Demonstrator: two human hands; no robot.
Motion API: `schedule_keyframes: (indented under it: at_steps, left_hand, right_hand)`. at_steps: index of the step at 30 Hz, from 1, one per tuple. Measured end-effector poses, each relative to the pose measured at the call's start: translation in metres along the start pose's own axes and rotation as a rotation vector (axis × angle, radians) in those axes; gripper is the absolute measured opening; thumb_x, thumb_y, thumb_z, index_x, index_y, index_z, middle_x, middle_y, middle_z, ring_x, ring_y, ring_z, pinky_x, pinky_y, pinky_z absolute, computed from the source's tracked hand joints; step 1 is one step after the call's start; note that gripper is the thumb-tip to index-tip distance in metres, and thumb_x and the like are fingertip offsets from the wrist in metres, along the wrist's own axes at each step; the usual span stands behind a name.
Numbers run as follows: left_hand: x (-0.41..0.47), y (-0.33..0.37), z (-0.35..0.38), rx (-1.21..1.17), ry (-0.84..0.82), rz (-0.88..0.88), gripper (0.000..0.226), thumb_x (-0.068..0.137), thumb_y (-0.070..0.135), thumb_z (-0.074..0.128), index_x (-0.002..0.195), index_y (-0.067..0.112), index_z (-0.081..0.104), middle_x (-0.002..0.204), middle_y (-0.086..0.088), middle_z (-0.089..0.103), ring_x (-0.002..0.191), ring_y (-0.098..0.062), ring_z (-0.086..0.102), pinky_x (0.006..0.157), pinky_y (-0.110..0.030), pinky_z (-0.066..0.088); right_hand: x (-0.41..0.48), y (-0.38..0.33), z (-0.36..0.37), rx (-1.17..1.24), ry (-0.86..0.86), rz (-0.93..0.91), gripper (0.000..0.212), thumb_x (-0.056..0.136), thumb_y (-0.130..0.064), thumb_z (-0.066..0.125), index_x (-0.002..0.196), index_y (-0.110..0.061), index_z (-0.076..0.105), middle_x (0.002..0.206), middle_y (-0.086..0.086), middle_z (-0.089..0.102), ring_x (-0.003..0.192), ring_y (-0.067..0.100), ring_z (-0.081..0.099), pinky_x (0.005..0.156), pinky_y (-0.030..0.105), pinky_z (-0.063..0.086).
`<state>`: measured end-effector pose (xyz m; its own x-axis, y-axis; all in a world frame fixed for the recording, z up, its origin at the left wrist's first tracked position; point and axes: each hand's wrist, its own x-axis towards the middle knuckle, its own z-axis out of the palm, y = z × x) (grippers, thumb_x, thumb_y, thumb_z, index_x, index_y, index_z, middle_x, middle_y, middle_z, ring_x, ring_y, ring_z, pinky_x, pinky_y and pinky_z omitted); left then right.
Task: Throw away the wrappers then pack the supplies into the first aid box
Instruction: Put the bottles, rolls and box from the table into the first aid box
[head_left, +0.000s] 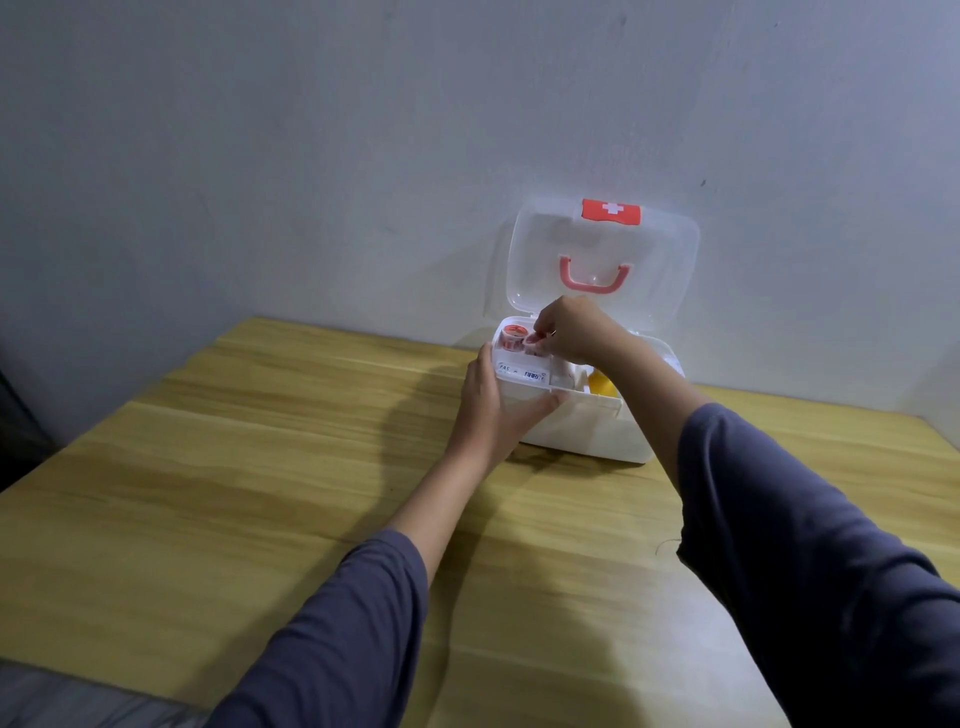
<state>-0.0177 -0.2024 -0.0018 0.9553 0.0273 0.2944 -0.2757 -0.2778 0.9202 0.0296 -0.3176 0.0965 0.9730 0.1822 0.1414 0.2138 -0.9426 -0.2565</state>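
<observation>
A white first aid box stands on the wooden table near the wall, its clear lid up, with a red cross label and a pink handle. A white inner tray rests across the box's left end. My left hand grips the tray's front left corner. My right hand reaches over the tray and pinches a small red-and-white tape roll. A second similar roll lies in the tray's back compartment. A flat labelled packet lies in the front compartment. Something yellow shows inside the box.
The wooden table spreads wide to the left and front of the box. A pale wall rises right behind the box. A dark object stands off the table's left edge.
</observation>
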Motion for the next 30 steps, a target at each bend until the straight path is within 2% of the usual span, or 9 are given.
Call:
schedule_keyframes:
  at_steps: [5, 7, 11, 15, 17, 20, 25, 27, 30]
  left_hand:
    - [-0.001, 0.003, 0.001, 0.019, 0.009, 0.000, 0.094, 0.069, 0.037, 0.084, 0.146, 0.018, 0.032, 0.138, -0.001, 0.043, 0.116, -0.003, 0.038, 0.093, -0.019, 0.033]
    - [-0.001, 0.003, 0.001, 0.020, 0.011, 0.002, 0.093, 0.070, 0.036, 0.084, 0.146, 0.018, 0.033, 0.138, -0.002, 0.044, 0.115, -0.003, 0.038, 0.092, -0.019, 0.033]
    - [-0.001, 0.003, 0.000, 0.020, 0.013, 0.009, 0.093, 0.069, 0.038, 0.084, 0.145, 0.018, 0.034, 0.138, -0.003, 0.045, 0.119, -0.008, 0.042, 0.092, -0.020, 0.034]
    - [-0.001, 0.002, 0.000, 0.022, 0.013, 0.008, 0.096, 0.069, 0.038, 0.084, 0.147, 0.017, 0.032, 0.139, -0.002, 0.043, 0.120, -0.007, 0.041, 0.089, -0.014, 0.036]
    - [0.000, 0.001, 0.001, 0.023, 0.018, 0.006, 0.096, 0.068, 0.038, 0.084, 0.146, 0.017, 0.033, 0.139, -0.002, 0.043, 0.125, -0.011, 0.043, 0.096, -0.021, 0.039]
    - [0.002, -0.002, 0.001, 0.019, 0.011, 0.019, 0.096, 0.064, 0.046, 0.084, 0.144, 0.021, 0.036, 0.136, -0.001, 0.047, 0.127, -0.015, 0.046, 0.104, -0.035, 0.044]
    - [0.002, -0.006, 0.002, 0.012, 0.002, 0.034, 0.096, 0.064, 0.049, 0.082, 0.145, 0.026, 0.035, 0.138, 0.001, 0.046, 0.129, -0.014, 0.045, 0.107, -0.038, 0.042]
    - [0.001, -0.007, 0.002, -0.013, 0.017, 0.054, 0.095, 0.061, 0.054, 0.081, 0.142, 0.028, 0.038, 0.134, 0.003, 0.049, 0.126, -0.013, 0.048, 0.105, -0.039, 0.045]
    - [0.000, -0.010, 0.002, -0.013, 0.012, 0.063, 0.099, 0.060, 0.060, 0.078, 0.144, 0.027, 0.036, 0.133, 0.004, 0.048, 0.126, -0.011, 0.047, 0.105, -0.036, 0.046]
  right_hand:
    - [0.002, 0.000, 0.007, 0.045, 0.047, 0.045, 0.029, 0.078, -0.019, 0.071, 0.097, 0.003, 0.069, 0.101, 0.019, 0.069, 0.080, 0.024, 0.055, 0.074, 0.033, 0.049]
    - [0.003, -0.001, 0.008, 0.040, 0.031, 0.058, 0.030, 0.078, -0.020, 0.070, 0.098, 0.003, 0.068, 0.102, 0.019, 0.069, 0.080, 0.023, 0.053, 0.070, 0.032, 0.045]
    - [0.004, 0.000, 0.010, 0.075, 0.053, 0.034, 0.031, 0.080, -0.020, 0.067, 0.104, 0.000, 0.067, 0.106, 0.017, 0.067, 0.094, 0.029, 0.058, 0.078, 0.033, 0.049]
    - [0.005, 0.002, 0.014, 0.060, 0.051, 0.027, 0.029, 0.082, -0.018, 0.064, 0.105, 0.000, 0.067, 0.107, 0.018, 0.068, 0.096, 0.030, 0.060, 0.085, 0.037, 0.053]
    - [0.004, 0.002, 0.012, 0.090, 0.077, 0.014, 0.031, 0.083, -0.018, 0.064, 0.108, 0.000, 0.066, 0.111, 0.018, 0.067, 0.099, 0.030, 0.061, 0.088, 0.038, 0.053]
    - [0.002, 0.005, -0.001, 0.213, 0.277, -0.011, 0.032, 0.086, -0.017, 0.062, 0.113, 0.001, 0.062, 0.116, 0.018, 0.066, 0.102, 0.029, 0.063, 0.093, 0.036, 0.051]
    - [0.002, 0.021, -0.036, 0.295, 0.721, -0.082, 0.031, 0.087, -0.017, 0.057, 0.116, -0.005, 0.060, 0.119, 0.015, 0.061, 0.109, 0.030, 0.057, 0.096, 0.034, 0.041]
    - [0.007, 0.030, -0.047, 0.242, 0.785, -0.107, 0.035, 0.088, -0.018, 0.056, 0.121, -0.006, 0.057, 0.124, 0.014, 0.059, 0.114, 0.029, 0.054, 0.097, 0.031, 0.038]
    - [0.020, 0.046, -0.052, 0.134, 0.728, -0.100, 0.043, 0.090, -0.022, 0.056, 0.130, -0.008, 0.051, 0.132, 0.012, 0.054, 0.120, 0.028, 0.049, 0.101, 0.035, 0.038]
